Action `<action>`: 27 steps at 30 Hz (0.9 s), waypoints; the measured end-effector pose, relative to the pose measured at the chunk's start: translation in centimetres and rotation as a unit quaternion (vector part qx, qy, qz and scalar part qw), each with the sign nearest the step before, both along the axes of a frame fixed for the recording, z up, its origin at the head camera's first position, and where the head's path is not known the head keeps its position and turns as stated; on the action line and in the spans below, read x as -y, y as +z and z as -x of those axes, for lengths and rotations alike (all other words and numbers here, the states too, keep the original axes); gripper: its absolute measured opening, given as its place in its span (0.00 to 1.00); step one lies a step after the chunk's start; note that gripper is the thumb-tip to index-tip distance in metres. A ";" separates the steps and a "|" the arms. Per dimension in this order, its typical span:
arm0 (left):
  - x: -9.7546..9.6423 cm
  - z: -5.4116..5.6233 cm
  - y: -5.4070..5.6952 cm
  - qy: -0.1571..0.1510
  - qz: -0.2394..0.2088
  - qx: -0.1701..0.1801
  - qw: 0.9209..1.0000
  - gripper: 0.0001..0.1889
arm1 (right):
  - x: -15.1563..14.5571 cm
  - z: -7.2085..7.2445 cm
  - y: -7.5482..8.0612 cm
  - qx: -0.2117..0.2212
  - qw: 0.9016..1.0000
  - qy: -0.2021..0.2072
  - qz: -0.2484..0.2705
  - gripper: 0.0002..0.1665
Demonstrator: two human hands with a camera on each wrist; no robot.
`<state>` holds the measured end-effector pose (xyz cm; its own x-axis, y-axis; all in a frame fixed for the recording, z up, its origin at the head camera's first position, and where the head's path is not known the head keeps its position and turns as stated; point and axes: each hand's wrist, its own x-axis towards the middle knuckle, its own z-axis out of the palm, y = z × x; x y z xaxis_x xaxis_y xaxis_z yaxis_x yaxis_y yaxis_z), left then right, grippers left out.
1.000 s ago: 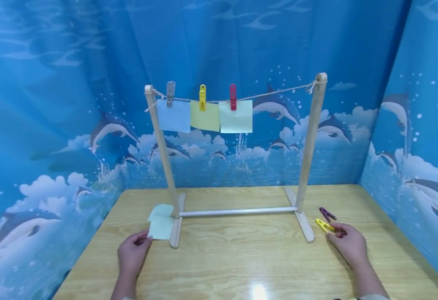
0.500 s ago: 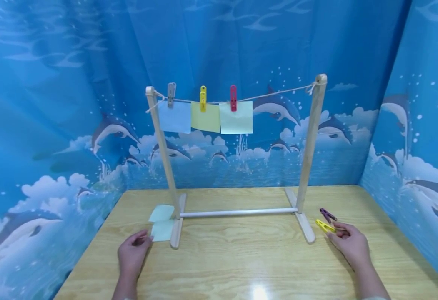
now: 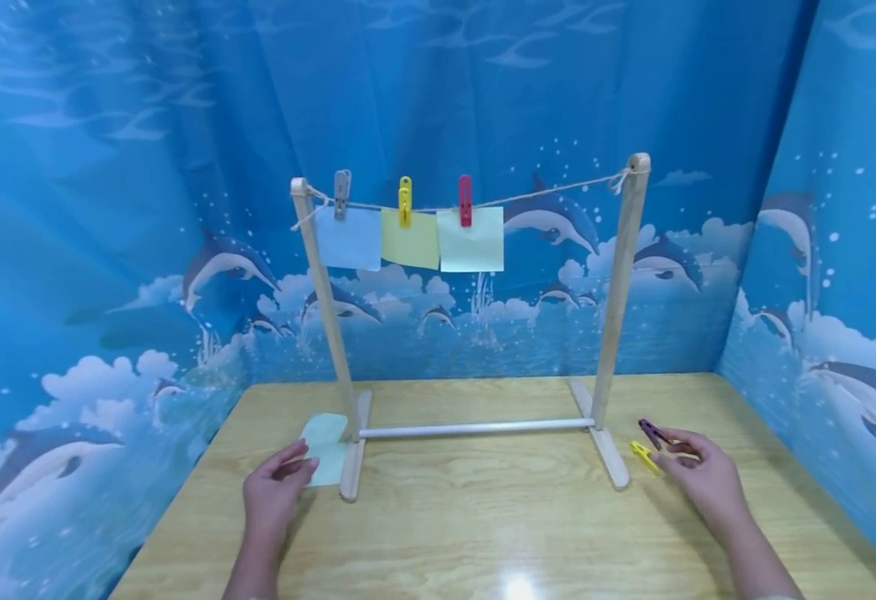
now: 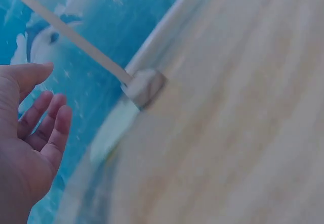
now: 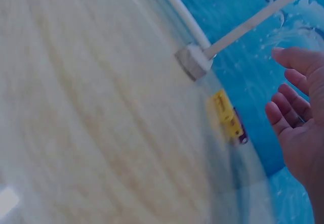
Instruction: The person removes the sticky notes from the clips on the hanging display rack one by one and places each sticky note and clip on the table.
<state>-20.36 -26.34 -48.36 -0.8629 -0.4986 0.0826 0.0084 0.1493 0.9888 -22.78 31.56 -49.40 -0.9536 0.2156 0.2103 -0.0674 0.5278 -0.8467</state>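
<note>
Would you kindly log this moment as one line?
left hand: holds nothing, near green papers | right hand: holds nothing, near loose yellow clip, purple clip | string: blue note, yellow note, green note pegged

A curtained-off, booth-like corner: blue fabric curtains (image 3: 438,92), softly creased and printed with dolphins (image 3: 553,220), clouds (image 3: 91,377) and seawater (image 3: 400,354), close in the back and both sides of a wood-grain tabletop (image 3: 468,517), hiding whatever room lies beyond, so home, office or studio cannot be told

No legible text or labels.
</note>
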 end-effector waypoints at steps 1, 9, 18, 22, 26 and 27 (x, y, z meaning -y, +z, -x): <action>-0.1 0.0 0.3 -0.006 -0.008 -0.006 1.000 0.24 | 0.2 0.0 0.4 -0.007 1.000 0.007 0.002 0.31; -1.5 0.4 2.8 -0.046 -0.042 -0.065 0.996 0.23 | 1.9 -0.3 4.2 -0.072 0.995 0.069 -0.003 0.27; -3.1 0.7 5.3 -0.081 -0.034 -0.068 0.994 0.22 | 3.3 0.0 7.3 -0.087 0.991 0.103 -0.018 0.26; -3.8 1.1 6.4 -0.100 -0.034 -0.069 0.992 0.22 | 4.1 0.2 9.2 -0.076 0.990 0.112 -0.035 0.27; -4.9 1.6 7.5 -0.119 -0.025 -0.076 0.990 0.21 | 5.1 0.6 11.0 -0.090 0.986 0.133 -0.051 0.25; -5.3 1.8 7.8 -0.126 -0.025 -0.078 0.989 0.21 | 5.4 0.7 11.5 -0.100 0.984 0.141 -0.054 0.24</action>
<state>-22.16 -21.09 -40.57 -0.9386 -0.2768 0.2058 0.1929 0.0733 0.9785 -23.48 26.18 -37.95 -0.9097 -0.0846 0.4065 -0.3827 0.5504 -0.7420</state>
